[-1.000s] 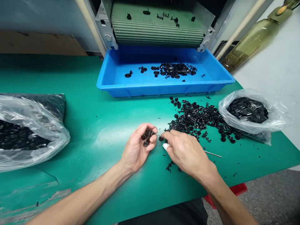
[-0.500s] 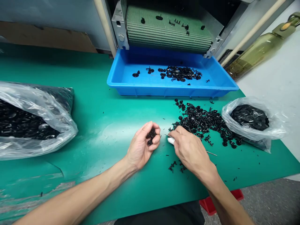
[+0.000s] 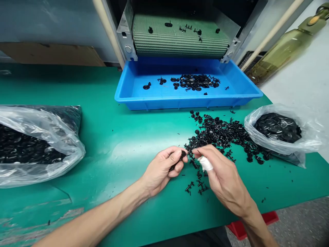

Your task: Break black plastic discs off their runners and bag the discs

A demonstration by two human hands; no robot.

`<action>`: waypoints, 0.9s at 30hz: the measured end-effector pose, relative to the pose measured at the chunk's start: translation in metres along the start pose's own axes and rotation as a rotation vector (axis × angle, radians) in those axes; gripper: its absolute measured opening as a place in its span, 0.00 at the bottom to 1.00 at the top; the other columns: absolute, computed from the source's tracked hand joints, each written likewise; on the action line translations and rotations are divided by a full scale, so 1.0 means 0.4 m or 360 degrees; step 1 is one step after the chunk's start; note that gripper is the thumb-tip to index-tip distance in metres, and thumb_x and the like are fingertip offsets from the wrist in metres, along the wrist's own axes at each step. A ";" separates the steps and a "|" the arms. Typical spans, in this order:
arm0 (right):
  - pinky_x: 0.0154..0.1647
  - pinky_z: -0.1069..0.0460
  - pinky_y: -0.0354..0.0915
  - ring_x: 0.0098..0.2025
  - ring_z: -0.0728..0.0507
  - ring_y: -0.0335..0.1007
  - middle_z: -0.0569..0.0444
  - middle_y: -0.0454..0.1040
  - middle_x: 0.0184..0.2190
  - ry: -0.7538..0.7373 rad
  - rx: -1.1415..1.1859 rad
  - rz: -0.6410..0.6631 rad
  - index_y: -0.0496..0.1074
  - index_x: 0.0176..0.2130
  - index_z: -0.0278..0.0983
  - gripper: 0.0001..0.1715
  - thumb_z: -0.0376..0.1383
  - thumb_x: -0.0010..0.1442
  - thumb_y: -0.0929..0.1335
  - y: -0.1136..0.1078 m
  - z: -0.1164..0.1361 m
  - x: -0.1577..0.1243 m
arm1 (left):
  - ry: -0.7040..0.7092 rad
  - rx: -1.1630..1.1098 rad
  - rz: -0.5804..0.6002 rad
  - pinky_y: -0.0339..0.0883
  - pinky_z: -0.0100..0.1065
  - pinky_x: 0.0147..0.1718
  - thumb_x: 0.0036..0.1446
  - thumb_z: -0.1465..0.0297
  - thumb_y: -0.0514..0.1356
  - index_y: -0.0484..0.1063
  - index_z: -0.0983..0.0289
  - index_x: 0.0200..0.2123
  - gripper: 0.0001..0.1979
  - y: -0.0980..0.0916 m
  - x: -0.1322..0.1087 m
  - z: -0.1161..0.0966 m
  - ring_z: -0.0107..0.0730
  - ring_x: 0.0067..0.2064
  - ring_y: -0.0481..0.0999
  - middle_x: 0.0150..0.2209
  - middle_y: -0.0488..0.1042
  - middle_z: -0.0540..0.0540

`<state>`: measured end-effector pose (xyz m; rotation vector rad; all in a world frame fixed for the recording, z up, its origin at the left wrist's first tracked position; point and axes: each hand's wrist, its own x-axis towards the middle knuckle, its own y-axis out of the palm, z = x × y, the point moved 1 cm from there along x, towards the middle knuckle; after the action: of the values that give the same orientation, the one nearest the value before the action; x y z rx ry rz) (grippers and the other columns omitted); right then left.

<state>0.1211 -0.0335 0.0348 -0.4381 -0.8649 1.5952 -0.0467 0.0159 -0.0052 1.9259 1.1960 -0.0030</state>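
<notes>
My left hand (image 3: 164, 168) is closed around several small black plastic parts (image 3: 177, 164), with thumb and index finger pinching one round-headed piece at the front. Just to its right is my right hand (image 3: 223, 171), its thumb wrapped in something white (image 3: 205, 163). A fine dark tip shows by the right fingertips, apparently the end of a thin metal rod; the rest is hidden by the hand. Below and between both hands lie small branched black pieces (image 3: 189, 187). Behind the right hand spreads a loose pile of black plastic parts (image 3: 218, 130).
A blue tray (image 3: 190, 101) with black parts stands under a green conveyor belt (image 3: 180, 44) carrying several pieces. Clear plastic bags of black parts lie at left (image 3: 74, 147) and right (image 3: 280, 145). A green bottle (image 3: 285, 48) is at upper right; a red bin (image 3: 239, 229) is below the edge.
My left hand has moved right and turned, its thumb now pressing a part at the front. My right hand has shifted slightly right, and the rod's rear end no longer shows behind it.
</notes>
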 end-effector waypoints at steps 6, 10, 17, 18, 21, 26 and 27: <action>0.37 0.50 0.67 0.38 0.43 0.73 0.46 0.76 0.38 -0.0147 -0.0573 -0.0066 0.68 0.51 0.30 0.21 0.24 0.64 0.55 0.009 0.009 -0.015 | -0.0016 -0.0023 -0.0032 0.43 0.21 0.16 0.55 0.63 0.66 0.74 0.69 0.34 0.13 0.001 0.004 0.004 0.15 0.22 0.59 0.28 0.68 0.51; 0.31 0.50 0.63 0.32 0.43 0.70 0.49 0.73 0.30 -0.0243 -0.0761 0.0005 0.71 0.47 0.31 0.20 0.26 0.65 0.55 0.010 0.020 -0.003 | -0.0040 0.0017 -0.0011 0.44 0.21 0.16 0.56 0.64 0.66 0.74 0.69 0.35 0.12 0.003 0.003 0.005 0.15 0.21 0.58 0.27 0.68 0.51; 0.30 0.50 0.55 0.29 0.45 0.62 0.53 0.69 0.26 -0.0314 -0.0985 -0.0012 0.71 0.47 0.32 0.18 0.25 0.65 0.57 0.004 0.017 -0.001 | 0.0040 0.0314 0.0006 0.44 0.23 0.18 0.57 0.60 0.64 0.73 0.67 0.35 0.15 -0.006 0.000 0.012 0.16 0.21 0.55 0.26 0.66 0.49; 0.30 0.50 0.54 0.28 0.45 0.61 0.53 0.68 0.26 -0.0320 -0.1018 -0.0015 0.71 0.47 0.32 0.18 0.26 0.65 0.57 0.003 0.017 -0.001 | 0.0049 0.0371 0.0007 0.44 0.24 0.18 0.57 0.59 0.63 0.73 0.67 0.34 0.15 -0.009 0.000 0.013 0.17 0.21 0.54 0.25 0.66 0.49; 0.29 0.50 0.53 0.28 0.44 0.61 0.53 0.69 0.25 -0.0315 -0.1079 -0.0036 0.72 0.45 0.33 0.18 0.26 0.65 0.57 0.012 0.017 -0.006 | 0.0065 0.0510 0.0014 0.44 0.25 0.18 0.58 0.57 0.62 0.72 0.66 0.34 0.16 -0.014 0.003 0.018 0.18 0.21 0.53 0.23 0.64 0.47; 0.27 0.52 0.56 0.26 0.46 0.66 0.52 0.72 0.28 0.0057 -0.0657 -0.0137 0.70 0.43 0.35 0.18 0.25 0.63 0.56 0.067 0.024 -0.016 | 0.0138 0.0449 -0.0029 0.43 0.25 0.19 0.57 0.57 0.63 0.71 0.66 0.33 0.16 -0.005 0.010 0.029 0.18 0.20 0.50 0.19 0.59 0.44; 0.26 0.53 0.56 0.26 0.47 0.67 0.53 0.73 0.28 0.0166 -0.0507 -0.0143 0.70 0.44 0.35 0.18 0.25 0.62 0.56 0.078 0.022 -0.018 | 0.0158 0.0422 -0.0056 0.43 0.24 0.19 0.57 0.58 0.63 0.71 0.66 0.33 0.15 -0.002 0.010 0.030 0.19 0.20 0.50 0.18 0.58 0.44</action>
<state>0.0954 -0.0434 0.0165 -0.6914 -1.0481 1.3433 -0.0404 0.0112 -0.0151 2.1551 1.3510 -0.0892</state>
